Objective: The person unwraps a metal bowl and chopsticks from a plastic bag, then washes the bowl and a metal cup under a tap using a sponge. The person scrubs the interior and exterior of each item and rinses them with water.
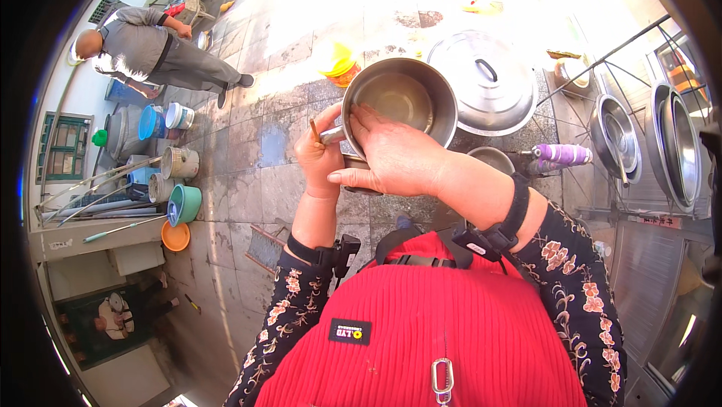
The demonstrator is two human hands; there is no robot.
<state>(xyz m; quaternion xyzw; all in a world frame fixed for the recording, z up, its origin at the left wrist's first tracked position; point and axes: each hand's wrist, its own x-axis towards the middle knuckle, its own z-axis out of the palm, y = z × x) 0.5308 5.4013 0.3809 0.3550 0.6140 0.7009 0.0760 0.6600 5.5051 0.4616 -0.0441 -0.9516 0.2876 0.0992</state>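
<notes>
My left hand (318, 156) is closed around the handle (333, 135) of a metal saucepan (400, 91), tilted so its inside shows. A slim brown piece (315, 129) sticks up at the same hand; whether it belongs to the handle I cannot tell. Over the pan's near rim lies my right hand (395, 147), fingers together inside against the wall and thumb apart outside. Below the pan, another metal item (356, 162) shows partly behind my hands. Beyond my right forearm is part of a round metal vessel (492, 158). A large metal lid (482, 83) lies past the pan.
Metal basins (616, 136) hang on a wire rack (606, 60) at right, near a purple cylindrical thing (561, 154). A yellow bucket (337, 63) stands ahead. At left are a standing person (141, 46), several buckets (179, 162) and poles (96, 181). Another person (115, 317) sits in a doorway.
</notes>
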